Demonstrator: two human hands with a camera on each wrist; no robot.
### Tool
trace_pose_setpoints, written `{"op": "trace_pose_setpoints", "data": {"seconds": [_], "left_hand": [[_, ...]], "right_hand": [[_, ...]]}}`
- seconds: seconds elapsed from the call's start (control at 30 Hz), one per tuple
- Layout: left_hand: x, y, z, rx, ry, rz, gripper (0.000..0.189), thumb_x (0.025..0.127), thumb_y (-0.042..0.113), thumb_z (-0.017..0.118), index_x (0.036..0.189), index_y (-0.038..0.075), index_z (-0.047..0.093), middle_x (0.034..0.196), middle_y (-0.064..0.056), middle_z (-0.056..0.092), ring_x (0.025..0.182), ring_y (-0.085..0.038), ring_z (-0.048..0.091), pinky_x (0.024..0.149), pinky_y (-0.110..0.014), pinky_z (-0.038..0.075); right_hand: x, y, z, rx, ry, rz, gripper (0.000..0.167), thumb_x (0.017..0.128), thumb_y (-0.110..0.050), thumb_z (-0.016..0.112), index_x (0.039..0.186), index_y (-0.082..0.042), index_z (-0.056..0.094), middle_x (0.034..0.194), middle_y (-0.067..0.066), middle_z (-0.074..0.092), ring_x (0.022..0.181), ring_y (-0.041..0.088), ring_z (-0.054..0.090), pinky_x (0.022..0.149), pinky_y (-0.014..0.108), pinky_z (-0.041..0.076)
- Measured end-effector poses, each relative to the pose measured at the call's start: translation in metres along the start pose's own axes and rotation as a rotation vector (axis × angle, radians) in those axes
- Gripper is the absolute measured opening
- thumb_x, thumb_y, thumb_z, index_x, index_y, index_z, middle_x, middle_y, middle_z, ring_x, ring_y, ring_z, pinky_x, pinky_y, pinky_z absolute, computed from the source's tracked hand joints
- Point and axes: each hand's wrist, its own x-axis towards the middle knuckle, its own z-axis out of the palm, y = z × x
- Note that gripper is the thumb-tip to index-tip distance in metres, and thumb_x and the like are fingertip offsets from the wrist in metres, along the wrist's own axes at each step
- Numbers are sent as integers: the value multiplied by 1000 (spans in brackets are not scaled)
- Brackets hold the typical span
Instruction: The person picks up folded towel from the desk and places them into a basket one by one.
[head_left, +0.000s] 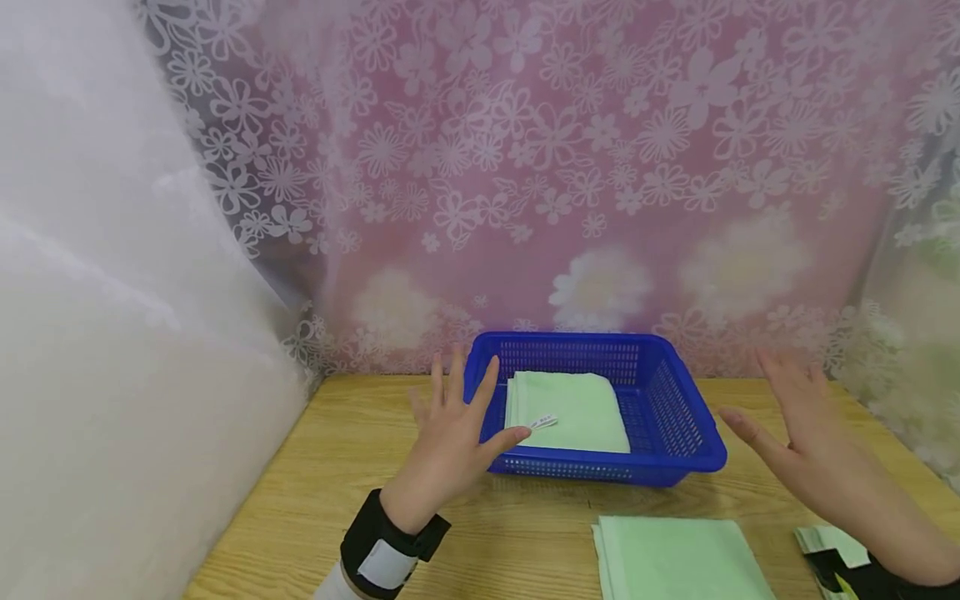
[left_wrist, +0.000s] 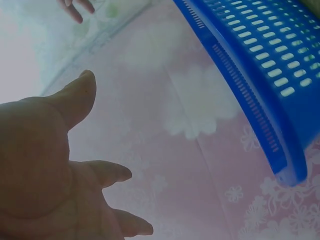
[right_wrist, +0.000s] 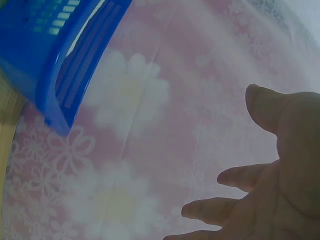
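A blue plastic basket (head_left: pixel 678 462) with slotted walls stands on the wooden table, a folded pale green cloth (head_left: pixel 573 408) with a small white tag lying inside it. My left hand (head_left: pixel 450 446) is spread, fingers apart, at the basket's left side, and holds nothing. It overlaps the basket's left edge in the head view; whether it touches cannot be told. To the right of the basket my right hand (head_left: pixel 817 450) is raised, thumb apart from straight fingers, also holding nothing. Both wrist views show the basket apart from the fingers.
Another folded green cloth (head_left: pixel 682 554) lies on the table (head_left: pixel 285 500) in front of the basket. More folded pale green fabric (head_left: pixel 840 546) shows partly under the right wrist. A pink flowered curtain (head_left: pixel 525 192) hangs behind the table, and a white sheet (head_left: pixel 112 333) hangs at the left.
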Motion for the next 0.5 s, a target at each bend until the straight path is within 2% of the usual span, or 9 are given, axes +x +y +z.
{"op": "trace_pose_setpoints", "data": {"seconds": [0.1,0.2,0.33,0.5], "left_hand": [[-2,-4,-1,16,5,-7,92,98,61,64,170,26,18,177,-20,-10,161,-51,-13,114,-88,-2],[-2,-1,-1,31,-5,-2,92,98,62,64,170,26,19,177,-21,-10,161,-52,-13,114,-88,-2],[-4,8,4,30,-45,35,92,98,62,63,170,28,17,176,-20,-12,161,-51,-14,114,-88,-1],[-10,22,14,-14,-117,91,91,98,61,62,170,33,14,176,-17,-16,162,-48,-14,116,-87,4]], "right_hand": [[-3,10,-5,-38,30,15,90,110,-40,54,169,-4,-4,169,38,-6,148,68,-20,106,90,-2],[-4,14,-7,-82,43,18,91,109,-41,55,169,-4,-3,169,39,-4,150,70,-10,106,90,5],[-5,11,-4,-72,30,-1,92,109,-40,57,169,-8,-3,171,35,-5,154,64,-9,109,89,3],[-9,8,3,-69,5,-41,92,108,-38,59,170,-10,-3,172,33,-6,156,60,-13,112,86,0]]}}
